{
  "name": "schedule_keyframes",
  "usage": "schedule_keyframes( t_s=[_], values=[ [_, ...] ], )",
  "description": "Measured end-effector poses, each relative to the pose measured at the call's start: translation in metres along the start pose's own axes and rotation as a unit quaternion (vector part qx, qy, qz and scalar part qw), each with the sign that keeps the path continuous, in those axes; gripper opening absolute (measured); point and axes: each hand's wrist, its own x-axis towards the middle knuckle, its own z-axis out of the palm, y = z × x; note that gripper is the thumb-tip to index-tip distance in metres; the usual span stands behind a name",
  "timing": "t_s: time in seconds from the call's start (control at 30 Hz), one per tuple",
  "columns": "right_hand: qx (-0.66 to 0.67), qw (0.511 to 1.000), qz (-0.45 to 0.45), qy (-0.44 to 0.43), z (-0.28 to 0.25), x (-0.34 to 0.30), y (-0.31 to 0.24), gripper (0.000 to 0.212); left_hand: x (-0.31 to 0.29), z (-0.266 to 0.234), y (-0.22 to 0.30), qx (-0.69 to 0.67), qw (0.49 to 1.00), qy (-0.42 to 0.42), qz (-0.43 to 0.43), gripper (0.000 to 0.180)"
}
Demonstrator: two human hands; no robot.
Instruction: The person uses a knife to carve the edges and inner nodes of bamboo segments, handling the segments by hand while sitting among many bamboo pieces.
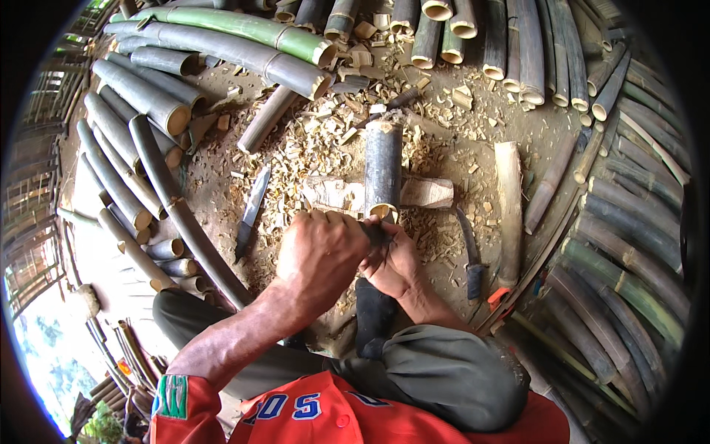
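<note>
A short dark bamboo section (383,159) lies pointing away from me, propped across a pale wooden block (427,193). Its near cut end, with a light rim, meets my hands. My left hand (319,248) is a closed fist, knuckles up, just left of that end. Between the hands a dark piece (376,234) shows, gripped by the left fist; most of it is hidden, so its kind is unclear. My right hand (397,260) curls palm up beside it, its fingers closed against the dark piece and the bamboo's near end.
Left of the block lies a straight knife (254,211); a curved knife (473,274) with a wrapped handle lies right. Near it are a pale split stick (508,207) and an orange-red object (499,297). Shavings (325,137) cover the ground. Bamboo poles (621,259) lie around.
</note>
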Motion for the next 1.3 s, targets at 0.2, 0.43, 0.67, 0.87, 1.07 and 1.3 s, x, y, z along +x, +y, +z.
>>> schedule_keyframes(
  t_s=[0.2,0.43,0.67,0.87,1.07,1.3],
  values=[
    [-0.380,0.916,0.034,0.124,0.022,0.009,0.002,0.021,-0.070,0.098,-0.007,-0.440,0.838,-0.076,-0.313,0.036],
    [-0.057,0.998,-0.003,0.022,0.002,0.010,0.001,0.022,0.014,0.003,-0.020,-0.123,0.975,-0.097,-0.157,0.007],
    [-0.137,0.984,-0.047,0.099,-0.020,0.018,0.007,0.020,-0.014,0.053,-0.021,-0.197,0.965,-0.085,-0.153,0.013],
    [-0.286,0.953,-0.022,0.092,0.024,0.008,0.006,0.021,-0.031,0.048,-0.023,-0.310,0.889,-0.137,-0.308,0.030],
    [0.021,0.999,-0.026,-0.019,-0.015,0.015,-0.003,0.023,0.023,-0.010,0.019,0.066,0.994,-0.076,-0.031,0.012],
    [-0.072,0.996,0.004,0.047,0.004,0.002,0.027,0.033,0.045,0.008,-0.081,-0.125,0.950,-0.285,0.035,0.022]
  ],
)
